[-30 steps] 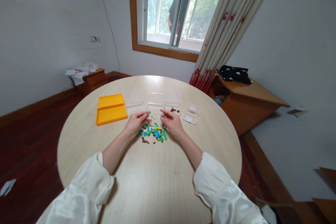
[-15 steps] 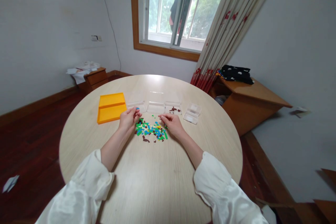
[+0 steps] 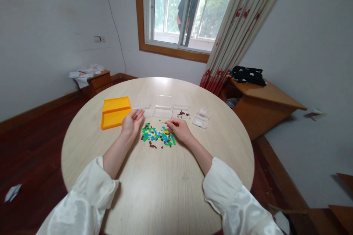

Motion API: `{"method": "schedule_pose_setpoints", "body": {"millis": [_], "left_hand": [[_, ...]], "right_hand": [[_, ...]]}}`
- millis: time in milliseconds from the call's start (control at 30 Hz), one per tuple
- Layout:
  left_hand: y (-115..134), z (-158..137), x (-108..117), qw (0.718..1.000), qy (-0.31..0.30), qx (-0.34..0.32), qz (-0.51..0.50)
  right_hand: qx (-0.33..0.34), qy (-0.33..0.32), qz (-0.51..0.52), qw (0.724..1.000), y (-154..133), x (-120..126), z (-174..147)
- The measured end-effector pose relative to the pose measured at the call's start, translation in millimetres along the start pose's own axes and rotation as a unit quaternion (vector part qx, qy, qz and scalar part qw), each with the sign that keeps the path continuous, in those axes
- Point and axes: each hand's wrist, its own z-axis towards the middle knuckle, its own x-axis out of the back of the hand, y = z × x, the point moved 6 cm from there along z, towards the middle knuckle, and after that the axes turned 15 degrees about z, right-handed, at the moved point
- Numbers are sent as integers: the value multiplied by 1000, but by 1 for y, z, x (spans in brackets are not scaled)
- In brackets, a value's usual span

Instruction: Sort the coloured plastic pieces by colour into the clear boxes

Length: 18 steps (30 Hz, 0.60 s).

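Observation:
My left hand (image 3: 131,122) is turned palm up at the left of a pile of small toy bricks (image 3: 157,134), its fingers stretched out and apart. A tiny bluish spot shows by its fingertips; whether a brick lies there I cannot make out. Across the pile, my right hand (image 3: 178,127) is closed in a pinch above its right edge, and what is between the fingertips is too small to name. Green, blue, brown, yellow and pale bricks make up the pile. Just behind it stand a clear plastic box (image 3: 163,116) and another clear box (image 3: 182,117) with brown bricks inside.
An open yellow case (image 3: 115,108) lies on the table's left side. Another clear box (image 3: 145,116) is partly behind my left hand. A small lidded clear box (image 3: 200,122) lies to the right. The round table (image 3: 160,191) has a curved edge.
My left hand has opened from a pinch around a small blue brick and turned palm up, shifting slightly left. My right hand stays pinched in nearly the same place.

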Motion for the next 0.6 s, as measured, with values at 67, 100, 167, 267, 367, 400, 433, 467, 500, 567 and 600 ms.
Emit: {"method": "schedule_pose_setpoints", "body": {"millis": [67,100,167,267,367,400,433,467,500,567,600], "left_hand": [[1,-1,-1,1000,-11,11,-4],[1,-1,-2,1000,-16,13,-5],[1,0,-2,1000,-21,10,-2],[1,1,-3,1000,-22,-2,9],[-1,-2,-7,998,-43,-9,42],[-2,-4,-10,996,-62,-9,63],[-4,-7,-14,992,-87,-9,89],[-6,-10,-18,986,-115,-10,118],[-8,-14,-22,979,-144,-12,146],[-13,-21,-30,961,-197,-20,194],[-15,-25,-32,953,-215,-25,213]], "right_hand": [[-6,-7,5,1000,0,-2,-1],[-8,-11,5,1000,-1,-3,-1],[-7,-14,1,1000,-2,-4,-2],[2,-8,2,1000,-3,-3,-2],[14,0,10,1000,-3,-1,-1],[17,0,12,1000,-2,-1,-1],[19,-2,13,1000,-2,-1,-1],[19,-4,16,1000,-1,-1,-1],[17,-6,21,1000,-1,-2,-1],[13,-9,34,999,-1,-2,-1],[10,-8,42,999,-1,-2,-1]]}}
